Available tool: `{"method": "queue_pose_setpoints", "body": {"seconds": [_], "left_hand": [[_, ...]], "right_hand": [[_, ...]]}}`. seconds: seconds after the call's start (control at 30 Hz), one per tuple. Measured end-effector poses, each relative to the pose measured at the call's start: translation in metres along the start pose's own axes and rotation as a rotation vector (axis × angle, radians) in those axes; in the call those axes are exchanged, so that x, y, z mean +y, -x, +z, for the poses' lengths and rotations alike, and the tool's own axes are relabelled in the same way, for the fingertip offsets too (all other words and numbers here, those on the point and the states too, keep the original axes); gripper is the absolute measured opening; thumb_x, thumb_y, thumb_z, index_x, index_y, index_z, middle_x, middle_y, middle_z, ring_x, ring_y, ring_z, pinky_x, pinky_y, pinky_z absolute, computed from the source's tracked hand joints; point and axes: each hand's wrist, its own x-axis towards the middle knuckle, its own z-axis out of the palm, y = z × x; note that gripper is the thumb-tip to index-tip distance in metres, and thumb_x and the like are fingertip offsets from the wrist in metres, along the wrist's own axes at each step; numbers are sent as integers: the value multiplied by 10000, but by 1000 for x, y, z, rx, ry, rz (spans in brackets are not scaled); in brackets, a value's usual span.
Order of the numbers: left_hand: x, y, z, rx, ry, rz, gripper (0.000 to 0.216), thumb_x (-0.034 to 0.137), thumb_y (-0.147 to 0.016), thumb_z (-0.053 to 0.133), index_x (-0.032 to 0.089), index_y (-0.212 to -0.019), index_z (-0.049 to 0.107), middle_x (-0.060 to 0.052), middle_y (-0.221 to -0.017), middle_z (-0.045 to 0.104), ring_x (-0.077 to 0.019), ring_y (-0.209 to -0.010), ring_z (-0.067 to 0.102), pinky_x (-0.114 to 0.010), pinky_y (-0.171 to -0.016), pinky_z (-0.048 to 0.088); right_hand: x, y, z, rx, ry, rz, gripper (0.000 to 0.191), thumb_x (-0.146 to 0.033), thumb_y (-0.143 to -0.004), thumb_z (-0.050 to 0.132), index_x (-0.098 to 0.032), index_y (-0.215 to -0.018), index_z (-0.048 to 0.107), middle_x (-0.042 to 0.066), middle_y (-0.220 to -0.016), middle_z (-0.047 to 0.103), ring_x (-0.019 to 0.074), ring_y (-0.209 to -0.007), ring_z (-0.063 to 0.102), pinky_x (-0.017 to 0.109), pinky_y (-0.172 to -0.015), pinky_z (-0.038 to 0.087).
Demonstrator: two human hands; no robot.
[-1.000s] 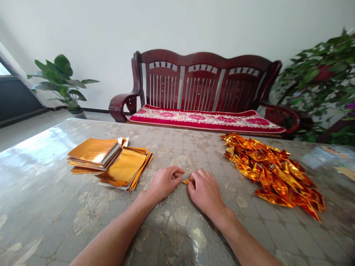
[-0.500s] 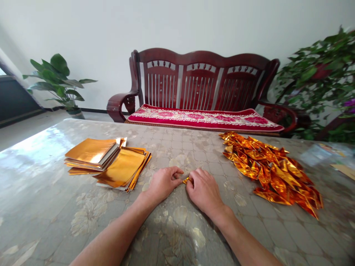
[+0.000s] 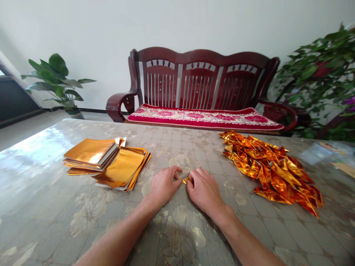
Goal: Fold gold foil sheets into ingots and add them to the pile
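Note:
A small folded piece of gold foil paper (image 3: 185, 180) pokes out from the fingers of my right hand (image 3: 205, 190), which is closed on it just above the table. Most of that piece is hidden behind the fingers. Just to its left is my left hand (image 3: 165, 185), fingers curved, with a gap between thumb and forefinger and nothing seen in it. Stacks of flat gold foil sheets (image 3: 122, 166) lie to the left of my hands. On the right is a heap of folded, pointed gold foil pieces (image 3: 273, 170).
The table (image 3: 177, 147) has a patterned, shiny cover. Clear plastic wrapping (image 3: 318, 153) lies at the right edge. Behind the table stands a dark red wooden bench (image 3: 199, 85) with a floral seat cover (image 3: 194, 116). Leafy plants (image 3: 62, 83) flank it.
My left hand has drawn back slightly to the left from the foil piece, its thumb and forefinger a little further apart. My right hand stays nearly in place.

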Motion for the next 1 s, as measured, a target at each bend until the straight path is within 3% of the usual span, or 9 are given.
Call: {"method": "queue_pose_setpoints", "body": {"seconds": [0.47,0.73,1.0], "left_hand": [[2,4,4,56,-40,45,226,287,-872,603,266,-1096,579,26,-840,719,-198,-853,664,-255,-673,381],[2,5,5,68,-34,56,255,210,-837,615,252,-1080,546,38,-821,687,-190,-834,648,-268,-704,406],[1,9,8,178,-75,109,264,211,-828,660,234,-1066,549,-28,-1049,626,-219,-1014,588,-327,-865,436]], "right_hand": [[11,3,-6,-27,-191,22,177,-246,-920,569,-217,-747,546,18,-843,592,182,-849,556,281,-722,362],[9,2,-4,-47,-173,78,46,-218,-895,590,-211,-876,549,30,-885,621,204,-863,563,296,-727,359],[8,6,-4,-60,-154,54,39,-184,-911,557,-215,-913,533,38,-942,628,214,-898,551,305,-760,355]]}}
